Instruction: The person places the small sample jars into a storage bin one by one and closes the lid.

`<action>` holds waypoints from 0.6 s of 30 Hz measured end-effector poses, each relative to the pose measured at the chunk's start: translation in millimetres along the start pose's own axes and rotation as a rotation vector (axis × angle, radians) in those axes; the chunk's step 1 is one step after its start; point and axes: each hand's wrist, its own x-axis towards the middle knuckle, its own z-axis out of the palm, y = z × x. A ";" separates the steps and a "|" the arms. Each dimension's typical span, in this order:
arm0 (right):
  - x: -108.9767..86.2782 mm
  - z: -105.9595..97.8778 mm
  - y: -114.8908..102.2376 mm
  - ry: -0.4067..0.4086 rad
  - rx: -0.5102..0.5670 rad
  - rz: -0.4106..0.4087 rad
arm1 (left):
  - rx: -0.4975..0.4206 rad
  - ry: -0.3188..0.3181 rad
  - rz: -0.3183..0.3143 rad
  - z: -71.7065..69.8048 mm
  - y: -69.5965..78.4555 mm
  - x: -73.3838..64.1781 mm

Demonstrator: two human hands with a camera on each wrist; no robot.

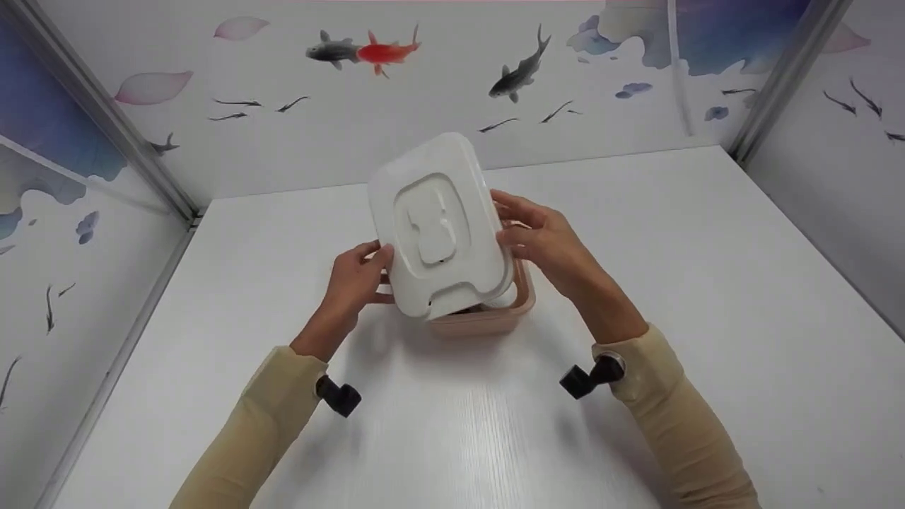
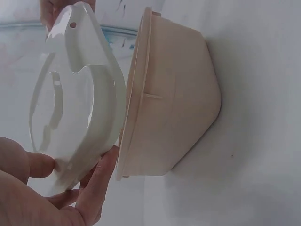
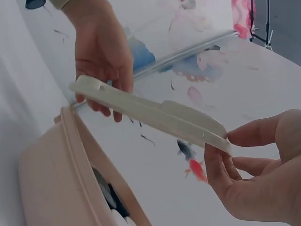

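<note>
A white plastic lid (image 1: 442,219) with a raised centre is held tilted above a pale pink plastic box (image 1: 481,324). My left hand (image 1: 355,279) pinches the lid's left edge between thumb and fingers. On the opposite edge, my right hand (image 1: 544,237) grips the lid, its thumb on one face and fingers on the other in the right wrist view. The box stands on the table, its opening partly covered from above by the lid. Inside it, the right wrist view shows dark items (image 3: 110,190) and something white, whose kinds I cannot tell.
The box rests on a white table (image 1: 707,297). White panels (image 1: 438,120) printed with fish and petals stand at the back and sides, joined by metal corner posts (image 1: 792,78). A small black device is strapped at each sleeve cuff.
</note>
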 end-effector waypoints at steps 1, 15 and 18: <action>0.2 -1.6 1.6 0.037 -0.041 0.013 | 0.021 0.008 0.012 1.5 2.4 0.9; 6.2 -12.4 26.7 0.194 -0.345 0.113 | 0.230 0.118 0.137 24.0 17.9 16.4; 7.7 -14.2 30.5 0.181 -0.368 0.158 | 0.274 0.117 0.133 28.7 15.9 19.2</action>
